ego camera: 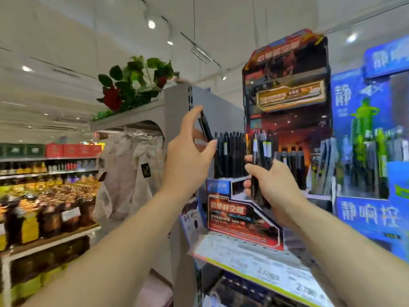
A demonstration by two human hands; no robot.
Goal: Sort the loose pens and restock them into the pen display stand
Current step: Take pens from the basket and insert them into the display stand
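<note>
Two bare forearms reach up toward the red pen display stand on the shelf. Right hand is curled round a bundle of black pens; left hand pinches a single black pen above the stand's filled left slots. That loosely bunched bundle may slip and scatter.

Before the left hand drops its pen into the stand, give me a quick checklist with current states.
1. Left hand pinches a dark slim pen: ok.
2. Right hand grips the bundle of black pens: ok.
3. Red-and-black cardboard pen display stand upright on the shelf: ok.
4. Free slot in the left row of black pens: cannot tell.
5. Held pen matches that row: cannot tell, blurred.
</note>
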